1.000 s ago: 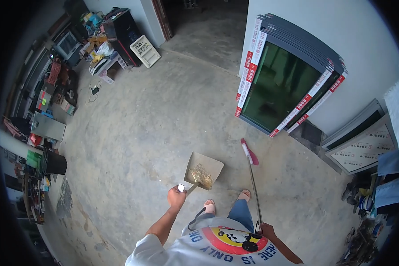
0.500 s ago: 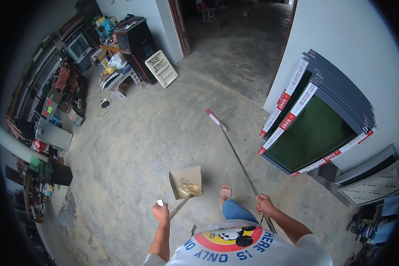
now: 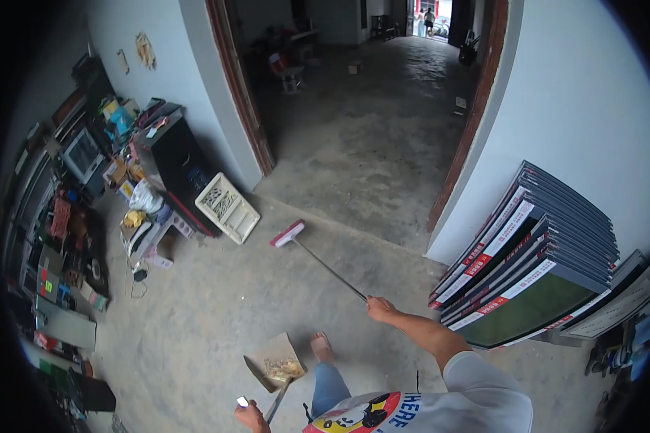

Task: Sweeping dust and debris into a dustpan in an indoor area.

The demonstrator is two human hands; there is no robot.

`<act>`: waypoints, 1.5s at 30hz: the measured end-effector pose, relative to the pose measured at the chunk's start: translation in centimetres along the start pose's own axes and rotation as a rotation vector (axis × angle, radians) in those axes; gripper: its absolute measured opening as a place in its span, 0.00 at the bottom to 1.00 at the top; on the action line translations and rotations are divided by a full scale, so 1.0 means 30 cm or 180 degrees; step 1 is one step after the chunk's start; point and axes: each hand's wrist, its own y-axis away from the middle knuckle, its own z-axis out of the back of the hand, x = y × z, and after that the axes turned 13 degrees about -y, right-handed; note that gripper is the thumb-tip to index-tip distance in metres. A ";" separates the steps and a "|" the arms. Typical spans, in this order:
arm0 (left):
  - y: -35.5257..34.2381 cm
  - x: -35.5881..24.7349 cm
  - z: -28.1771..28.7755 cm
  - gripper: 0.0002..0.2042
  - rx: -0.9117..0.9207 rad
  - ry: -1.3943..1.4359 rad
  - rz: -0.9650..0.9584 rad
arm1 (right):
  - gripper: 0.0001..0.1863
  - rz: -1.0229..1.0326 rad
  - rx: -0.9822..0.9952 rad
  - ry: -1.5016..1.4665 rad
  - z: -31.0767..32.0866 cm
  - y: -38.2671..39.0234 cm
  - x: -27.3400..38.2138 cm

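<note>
My right hand (image 3: 380,309) grips the thin metal handle of a broom (image 3: 323,264) that reaches out ahead and to the left. Its red and white head (image 3: 287,233) hovers near the doorway. My left hand (image 3: 250,416), at the lower edge, holds the handle of a tan dustpan (image 3: 273,359). The pan is level, with a small heap of debris inside. One bare foot (image 3: 321,346) shows just right of the pan on the grey concrete floor (image 3: 231,303).
A stack of framed dark panels (image 3: 531,260) leans on the white wall at right. A black cabinet (image 3: 175,169), a white crate (image 3: 227,207) and cluttered shelves (image 3: 58,238) fill the left side. A wooden-framed doorway (image 3: 361,108) opens ahead into another concrete room.
The view has swung toward the doorway. My right arm has stretched forward, carrying the broom head out ahead and left. The dustpan stays level in my left hand.
</note>
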 end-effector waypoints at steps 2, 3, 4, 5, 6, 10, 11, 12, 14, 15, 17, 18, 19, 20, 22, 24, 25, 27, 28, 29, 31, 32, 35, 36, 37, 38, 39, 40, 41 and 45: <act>-0.179 -0.006 -0.145 0.04 -0.0319 -0.1254 -0.0414 | 0.16 -0.0097 0.0049 0.0106 0.004 -0.270 0.158; -0.269 -0.014 -0.194 0.04 -0.0227 -0.1247 -0.0289 | 0.16 -0.0121 0.0009 0.0090 0.001 -0.397 0.225; -0.353 -0.035 -0.256 0.05 -0.0136 -0.1235 -0.0144 | 0.16 -0.0203 0.0192 0.0234 0.008 -0.524 0.282; -0.421 -0.059 -0.300 0.05 -0.0120 -0.1213 -0.0163 | 0.15 -0.0288 0.0403 0.0376 0.008 -0.634 0.319; -0.477 -0.090 -0.324 0.05 0.0059 -0.1236 -0.0164 | 0.15 -0.0285 0.0369 0.0383 0.018 -0.733 0.338; -0.702 -0.300 -0.458 0.05 0.0427 -0.0946 -0.0341 | 0.16 -0.0512 0.0344 0.0537 0.064 -0.829 0.190; -0.747 -0.365 -0.491 0.05 0.0443 -0.0954 -0.0342 | 0.15 -0.0251 0.0215 0.0507 0.095 -0.753 0.110; -0.788 -0.427 -0.520 0.05 0.0458 -0.0953 -0.0428 | 0.16 -0.0441 0.0314 0.0585 0.123 -0.668 0.039; -0.817 -0.549 -0.569 0.05 0.0506 -0.0943 -0.0572 | 0.17 0.0198 0.0728 0.1271 0.211 -0.405 -0.075; -0.837 -0.626 -0.612 0.08 0.0450 -0.0861 -0.0720 | 0.17 0.0032 0.0407 0.0931 0.273 -0.216 -0.111; -0.871 -0.776 -0.656 0.06 0.0583 -0.0464 -0.0565 | 0.17 -0.1196 0.0736 0.0790 0.361 -0.003 -0.084; -0.883 -0.856 -0.687 0.08 0.0762 0.0047 -0.0413 | 0.18 -0.1191 0.0165 0.0807 0.393 0.117 -0.042; -0.893 -0.930 -0.720 0.08 0.0765 -0.0043 -0.0329 | 0.20 -0.1476 0.0117 0.0704 0.438 0.176 -0.001; -0.896 -0.998 -0.744 0.07 0.0754 0.0052 -0.0417 | 0.20 -0.1756 0.0342 0.0726 0.450 0.230 0.054; -0.884 -1.124 -0.793 0.07 0.0949 0.0291 -0.0152 | 0.15 -0.1636 -0.0374 0.0210 0.510 0.253 0.144; -0.892 -1.235 -0.875 0.08 0.0938 -0.0048 0.0055 | 0.11 -0.1545 -0.0830 -0.0054 0.544 0.244 0.224; -0.905 -1.283 -0.922 0.08 0.0956 0.0097 -0.0132 | 0.13 -0.1665 -0.0791 -0.0181 0.575 0.196 0.243; -0.934 -1.366 -1.046 0.08 0.0918 -0.0097 -0.0097 | 0.15 -0.1796 -0.0778 -0.0373 0.609 0.039 0.253; -0.954 -1.407 -1.118 0.08 0.0956 -0.0050 -0.0152 | 0.15 -0.1591 -0.0825 -0.0487 0.627 -0.076 0.244; -0.973 -1.451 -1.193 0.08 0.0971 0.0044 -0.0138 | 0.15 -0.1688 -0.0782 -0.0503 0.645 -0.213 0.227; -1.001 -1.552 -1.344 0.08 0.0959 -0.0002 -0.0158 | 0.14 -0.1300 -0.0939 -0.0537 0.696 -0.585 0.169; -1.006 -1.593 -1.391 0.08 0.1045 0.0152 -0.0220 | 0.12 -0.0914 -0.1085 -0.0561 0.716 -0.766 0.141; -1.019 -1.796 -1.588 0.09 0.0796 -0.0261 -0.0069 | 0.12 -0.0682 -0.1085 -0.0550 0.847 -1.402 0.113; -1.020 -1.854 -1.636 0.09 0.0748 -0.0277 -0.0081 | 0.11 -0.0435 -0.1351 -0.0445 0.885 -1.593 0.125; -1.030 -1.917 -1.687 0.10 0.0770 -0.0166 0.0052 | 0.11 -0.0356 -0.1157 -0.0387 0.946 -1.779 0.136; -1.026 -1.971 -1.721 0.10 0.0676 -0.0228 -0.0119 | 0.11 -0.0344 -0.1176 -0.0369 0.999 -1.950 0.161; -1.017 -2.025 -1.748 0.10 0.0689 -0.0201 0.0066 | 0.11 -0.0469 -0.1105 -0.0438 1.053 -2.107 0.196; -1.010 -2.075 -1.774 0.10 0.0739 -0.0001 0.0147 | 0.11 -0.0534 -0.1149 -0.0491 1.100 -2.224 0.228; -1.014 -2.127 -1.801 0.10 0.0703 -0.0224 0.0283 | 0.11 -0.0672 -0.1023 -0.0401 1.147 -2.340 0.264; -1.063 -2.327 -1.899 0.11 0.0896 -0.0002 0.0415 | 0.11 -0.1029 -0.0827 -0.0401 1.277 -2.598 0.325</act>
